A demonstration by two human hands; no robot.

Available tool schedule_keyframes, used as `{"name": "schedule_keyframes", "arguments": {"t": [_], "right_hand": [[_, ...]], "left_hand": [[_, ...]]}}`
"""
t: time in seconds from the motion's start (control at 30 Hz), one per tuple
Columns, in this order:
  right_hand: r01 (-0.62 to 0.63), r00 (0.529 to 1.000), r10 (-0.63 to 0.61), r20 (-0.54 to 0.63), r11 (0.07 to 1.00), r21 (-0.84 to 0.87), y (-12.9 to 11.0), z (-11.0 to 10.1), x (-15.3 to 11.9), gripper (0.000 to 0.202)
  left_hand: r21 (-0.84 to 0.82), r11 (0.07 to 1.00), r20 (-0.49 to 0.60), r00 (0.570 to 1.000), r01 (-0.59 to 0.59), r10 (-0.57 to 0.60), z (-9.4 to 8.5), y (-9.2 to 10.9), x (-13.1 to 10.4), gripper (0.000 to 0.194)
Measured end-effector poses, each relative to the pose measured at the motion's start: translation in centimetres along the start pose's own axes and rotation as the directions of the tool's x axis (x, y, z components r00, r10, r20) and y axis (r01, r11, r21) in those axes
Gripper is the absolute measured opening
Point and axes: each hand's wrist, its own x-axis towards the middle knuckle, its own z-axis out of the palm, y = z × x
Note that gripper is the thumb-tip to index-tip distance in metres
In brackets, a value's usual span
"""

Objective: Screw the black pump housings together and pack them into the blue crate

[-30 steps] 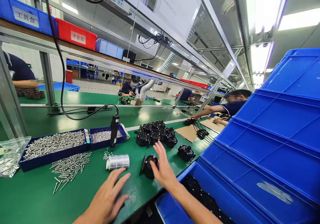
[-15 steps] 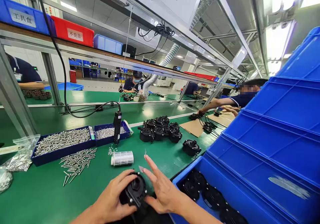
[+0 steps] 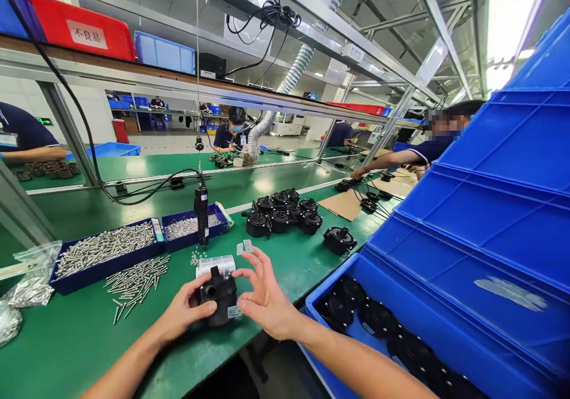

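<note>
My left hand (image 3: 189,309) is closed around a black pump housing (image 3: 217,298), thumb across its front. The housing is tilted so that a round port faces me and a spout points up. A small white printed label (image 3: 234,311) lies at its lower right side. The thumb of my right hand (image 3: 267,297) touches that label's edge, and the index fingertip is at the housing's upper right. Two more small labels (image 3: 244,247) cling to the raised fingertips of my right hand. Right behind the housing lies a roll of labels (image 3: 218,266), partly covered.
Left are a bin of long screws (image 3: 107,247), loose screws (image 3: 138,283) and a bin of nuts (image 3: 189,227). An electric screwdriver (image 3: 202,215) hangs above. Several black housings (image 3: 282,212) stand behind; a blue crate (image 3: 312,304) at right holds more. A co-worker's arm (image 3: 387,160) reaches in.
My left hand has raised and turned the housing, so its side with the label shows. My right hand has come up against it, thumb at the label. The view has shifted a little.
</note>
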Motion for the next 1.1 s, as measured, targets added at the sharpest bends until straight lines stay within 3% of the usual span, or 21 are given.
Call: {"name": "schedule_keyframes", "arguments": {"t": [0.57,0.83,1.1], "right_hand": [[0.049,0.998,-0.037,0.053,0.971,-0.235,0.7,0.9,-0.3,0.102],[0.064,0.998,-0.066,-0.002,0.963,-0.261,-0.1,1.5,-0.3,0.095],[0.19,0.981,-0.186,0.046,0.91,-0.369,0.0,1.9,-0.7,0.096]], "left_hand": [[-0.001,1.0,0.054,0.998,0.029,-0.029,-0.3,0.3,0.2,0.088],[-0.02,0.999,0.045,0.998,0.039,-0.038,-0.5,-0.3,0.2,0.089],[-0.017,0.999,0.061,0.998,0.028,-0.027,-0.3,0.2,0.1,0.087]]}}
